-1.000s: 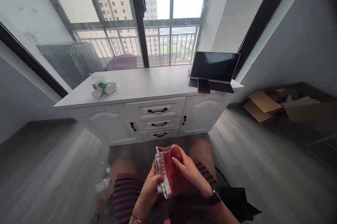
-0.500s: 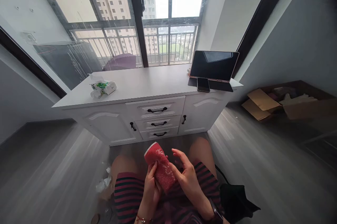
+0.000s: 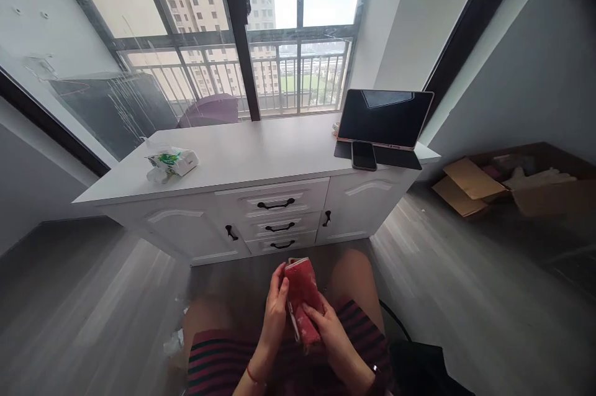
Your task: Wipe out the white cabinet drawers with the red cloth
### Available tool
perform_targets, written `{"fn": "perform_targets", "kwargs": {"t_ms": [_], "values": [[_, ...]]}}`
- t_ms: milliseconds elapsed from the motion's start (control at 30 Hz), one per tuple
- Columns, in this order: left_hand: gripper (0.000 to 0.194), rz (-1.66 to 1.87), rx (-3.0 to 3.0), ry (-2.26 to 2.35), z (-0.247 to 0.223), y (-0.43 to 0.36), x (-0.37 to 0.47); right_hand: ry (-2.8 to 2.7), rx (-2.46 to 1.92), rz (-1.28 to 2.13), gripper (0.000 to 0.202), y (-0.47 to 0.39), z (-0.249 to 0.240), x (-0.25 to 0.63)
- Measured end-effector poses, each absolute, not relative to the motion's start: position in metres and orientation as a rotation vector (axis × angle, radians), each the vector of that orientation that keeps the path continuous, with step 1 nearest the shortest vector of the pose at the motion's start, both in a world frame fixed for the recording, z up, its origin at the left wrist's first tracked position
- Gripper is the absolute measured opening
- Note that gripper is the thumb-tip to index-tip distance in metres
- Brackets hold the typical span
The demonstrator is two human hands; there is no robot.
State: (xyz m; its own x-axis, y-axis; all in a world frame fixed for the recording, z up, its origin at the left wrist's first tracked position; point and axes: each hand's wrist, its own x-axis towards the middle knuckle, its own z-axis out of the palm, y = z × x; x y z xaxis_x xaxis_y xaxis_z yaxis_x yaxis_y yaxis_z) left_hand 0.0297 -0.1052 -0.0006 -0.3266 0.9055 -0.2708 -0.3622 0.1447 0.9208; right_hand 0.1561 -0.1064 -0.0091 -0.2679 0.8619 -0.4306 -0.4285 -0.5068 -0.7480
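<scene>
A folded red cloth (image 3: 301,281) with a pale pattern and a whitish edge is held up over my lap. My left hand (image 3: 275,306) is closed along its left side, the fingertips near the top edge. Lower down, my right hand (image 3: 327,326) grips the right side, its thumb pressed on the front face. The fingers behind the cloth are hidden. The cloth hangs above striped shorts (image 3: 223,355), between my two knees.
Ahead stands a white cabinet (image 3: 261,151) with a tissue pack (image 3: 174,161), a tablet (image 3: 384,118) and a phone (image 3: 364,156) on top. An open cardboard box (image 3: 535,200) is on the floor at right. Crumpled white tissue (image 3: 174,343) lies at left, a black bag (image 3: 419,366) at right.
The red cloth has turned more upright and shifted right. My left hand has moved up its left side. My right hand, whose fingers were spread, has closed on the lower right part.
</scene>
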Motion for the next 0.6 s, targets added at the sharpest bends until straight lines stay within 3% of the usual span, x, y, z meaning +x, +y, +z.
{"fn": "perform_targets", "kwargs": {"t_ms": [200, 400, 600], "values": [[0.01, 1.542, 0.048, 1.193, 0.033, 0.017, -0.016, -0.473, -1.161, 2.012, 0.042, -0.088, -0.019, 0.186], [0.019, 1.532, -0.047, 1.211, 0.04, 0.104, -0.039, -0.247, -1.184, 2.07, 0.032, -0.1, -0.025, 0.201], [0.022, 1.687, 0.093, 1.091, 0.023, 0.102, -0.034, -0.319, -1.046, 2.096, 0.023, -0.109, -0.015, 0.211]]}}
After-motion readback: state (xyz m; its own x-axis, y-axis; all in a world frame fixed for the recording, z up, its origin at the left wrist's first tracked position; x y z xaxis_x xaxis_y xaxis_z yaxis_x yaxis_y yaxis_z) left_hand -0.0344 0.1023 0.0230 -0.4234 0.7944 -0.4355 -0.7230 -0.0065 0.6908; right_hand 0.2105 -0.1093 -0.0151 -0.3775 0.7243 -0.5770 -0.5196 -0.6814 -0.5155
